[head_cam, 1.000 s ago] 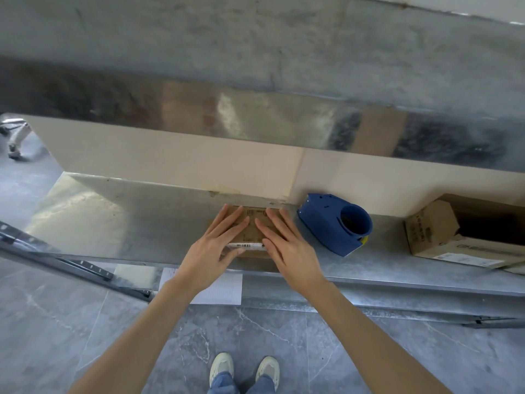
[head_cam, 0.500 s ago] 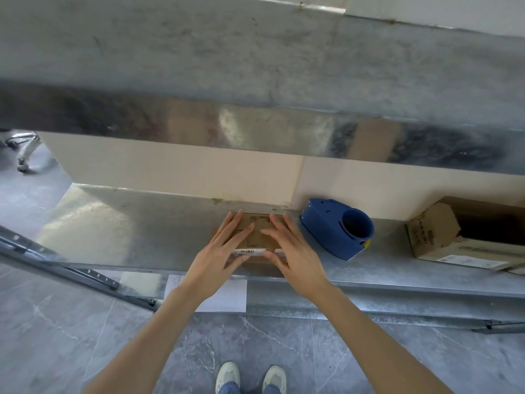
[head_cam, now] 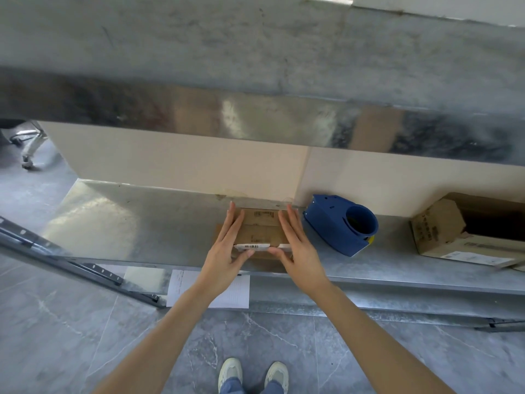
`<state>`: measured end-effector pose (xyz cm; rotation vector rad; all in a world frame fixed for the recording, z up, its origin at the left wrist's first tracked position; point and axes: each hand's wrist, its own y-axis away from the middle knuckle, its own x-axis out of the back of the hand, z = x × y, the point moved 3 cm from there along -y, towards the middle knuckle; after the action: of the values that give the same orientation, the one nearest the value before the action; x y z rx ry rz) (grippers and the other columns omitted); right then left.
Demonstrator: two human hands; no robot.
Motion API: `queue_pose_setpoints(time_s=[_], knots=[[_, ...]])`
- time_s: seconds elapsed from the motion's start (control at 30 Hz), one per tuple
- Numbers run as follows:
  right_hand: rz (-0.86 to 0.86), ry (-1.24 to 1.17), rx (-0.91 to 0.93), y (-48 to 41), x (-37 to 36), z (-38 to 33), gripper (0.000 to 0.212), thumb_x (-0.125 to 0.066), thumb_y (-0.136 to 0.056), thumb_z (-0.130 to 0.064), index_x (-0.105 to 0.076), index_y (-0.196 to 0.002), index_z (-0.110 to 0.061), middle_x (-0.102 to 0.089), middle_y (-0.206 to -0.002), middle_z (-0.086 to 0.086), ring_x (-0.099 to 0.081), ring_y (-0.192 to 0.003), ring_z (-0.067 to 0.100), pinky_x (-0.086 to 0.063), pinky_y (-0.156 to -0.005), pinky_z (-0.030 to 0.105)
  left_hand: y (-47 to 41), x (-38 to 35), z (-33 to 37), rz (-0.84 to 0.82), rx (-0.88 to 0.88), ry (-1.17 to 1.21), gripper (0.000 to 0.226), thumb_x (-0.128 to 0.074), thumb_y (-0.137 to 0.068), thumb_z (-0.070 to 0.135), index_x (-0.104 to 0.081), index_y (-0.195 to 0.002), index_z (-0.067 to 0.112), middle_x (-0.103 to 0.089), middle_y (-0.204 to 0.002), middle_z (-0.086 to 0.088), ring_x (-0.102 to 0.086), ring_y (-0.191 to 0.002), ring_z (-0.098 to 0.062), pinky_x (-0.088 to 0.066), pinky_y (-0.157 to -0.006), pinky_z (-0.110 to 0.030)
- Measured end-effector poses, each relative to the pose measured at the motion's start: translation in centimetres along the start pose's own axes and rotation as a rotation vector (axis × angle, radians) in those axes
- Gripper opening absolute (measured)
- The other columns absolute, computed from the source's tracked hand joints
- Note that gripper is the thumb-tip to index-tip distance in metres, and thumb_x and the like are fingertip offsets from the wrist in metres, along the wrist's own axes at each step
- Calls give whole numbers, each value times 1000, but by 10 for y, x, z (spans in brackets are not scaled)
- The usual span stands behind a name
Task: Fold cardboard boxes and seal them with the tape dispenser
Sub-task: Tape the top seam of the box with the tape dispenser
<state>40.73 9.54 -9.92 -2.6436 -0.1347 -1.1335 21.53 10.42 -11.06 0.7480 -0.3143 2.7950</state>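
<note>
A small brown cardboard box with a white barcode label on its front edge lies on the metal shelf, close to the beige back panel. My left hand lies flat along the box's left side, thumb at the front edge by the label. Along the right side my right hand does the same, so the box is clasped between both hands. The blue tape dispenser stands on the shelf just right of my right hand, not touched.
An open cardboard box lies on its side at the shelf's far right. An upper metal shelf overhangs the work area. A sheet of paper and a metal rail lie below the shelf's front edge.
My hands have slid apart from the middle of the box's top to its left and right sides. The box's top now shows between them.
</note>
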Motion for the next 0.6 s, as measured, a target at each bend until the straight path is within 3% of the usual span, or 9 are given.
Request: queue_pose_setpoints(time_s=[0.1,0.17,0.27,0.37,0.5,0.6], knots=[[-22,-51,-15,-1,7,-2,81,-55,-93,-45,-12,-158,-22,6,-164,-16,1,-149,-2,-35,-110,20,-3,4,1,-3,-2,-3,89,-72,-90,15,-16,-158,27,3,-163,25,-47,-136,-14,-56,-89,-33],[-19,-32,-6,-5,13,-3,85,-60,-92,-44,-11,-158,-22,6,-165,-15,-3,-146,-8,-34,-103,13,-6,7,1,16,22,8,94,-75,-88,20,-14,-158,29,1,-164,25,-50,-134,-21,-56,-93,-36],[-70,36,-55,-7,14,-1,95,-56,-90,-53,3,-157,-24,12,-163,-15,6,-136,-23,-40,-101,21,-7,6,-5,36,51,8,101,-77,-85,27,-8,-158,36,-3,-164,25,-49,-136,-25,-52,-99,-36],[-115,-1,-102,-5,6,1,99,-53,-89,-55,14,-155,-26,22,-160,-19,1,-133,-24,-37,-106,22,-3,0,-13,26,78,52,101,-73,-85,39,0,-155,48,-19,-164,13,-54,-129,-31,-49,-103,-35],[-57,-127,-185,-1,-3,3,98,-61,-89,-41,7,-156,-20,6,-162,-11,-7,-121,-36,-25,-101,-1,-4,-3,-21,47,125,94,101,-74,-85,39,-2,-155,50,-36,-158,3,-59,-122,-31,-48,-101,-25],[-20,-171,-189,-1,-3,5,99,-68,-88,-32,6,-154,-24,1,-158,-16,-10,-124,-35,-23,-100,-4,-4,-1,-22,54,121,84,102,-78,-84,32,-6,-156,47,-40,-156,4,-60,-121,-24,-46,-100,-18]])
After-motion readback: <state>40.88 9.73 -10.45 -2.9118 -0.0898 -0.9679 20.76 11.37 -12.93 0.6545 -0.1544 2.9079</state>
